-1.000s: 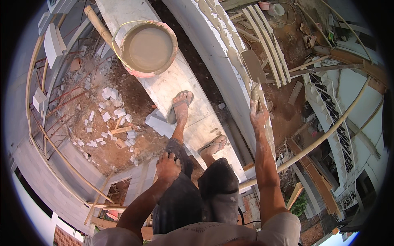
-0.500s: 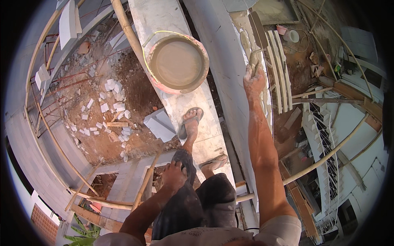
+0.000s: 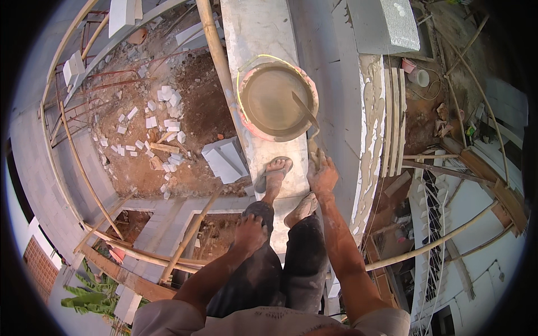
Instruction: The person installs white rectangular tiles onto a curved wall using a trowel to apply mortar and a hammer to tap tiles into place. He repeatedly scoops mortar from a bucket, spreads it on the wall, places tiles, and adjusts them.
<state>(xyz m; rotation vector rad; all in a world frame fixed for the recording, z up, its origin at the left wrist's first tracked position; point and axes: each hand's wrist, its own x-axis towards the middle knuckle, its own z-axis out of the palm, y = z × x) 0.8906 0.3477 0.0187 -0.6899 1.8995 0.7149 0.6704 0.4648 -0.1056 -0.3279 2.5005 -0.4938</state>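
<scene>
- And there's the trowel (image 3: 303,107), close to twelve o'clock from mid-view, blade tilted over the bucket (image 3: 260,133) and crossing its rim at the bucket's four o'clock; whether it touches the mortar (image 3: 269,103), one cannot tell.
- The right hand (image 3: 323,176), out at three o'clock, has its fingers wrapped round the trowel's handle, a firm grasp on show.
- Down between six and seven, the left hand (image 3: 250,232) lies on the left knee, fingers loosely bent and draped over the dark cloth, with nothing visible in its grip.
- The bucket sits at twelve on the pale walkway (image 3: 258,33), smooth grey mortar inside, its yellow handle leaning over the rim towards eleven.
- The left foot (image 3: 277,168), in a sandal, stands at the bucket's six o'clock; the right foot (image 3: 302,210) is planted nearer the body.
- Over at two to three runs the wall (image 3: 367,145), ridged mortar along its top, and a big grey block (image 3: 386,25) rests on it beyond one o'clock.
- Just past the wall, pale slats (image 3: 395,123) lie alongside.
- Broken blocks (image 3: 168,126) scatter across the dirt between nine and ten.
</scene>
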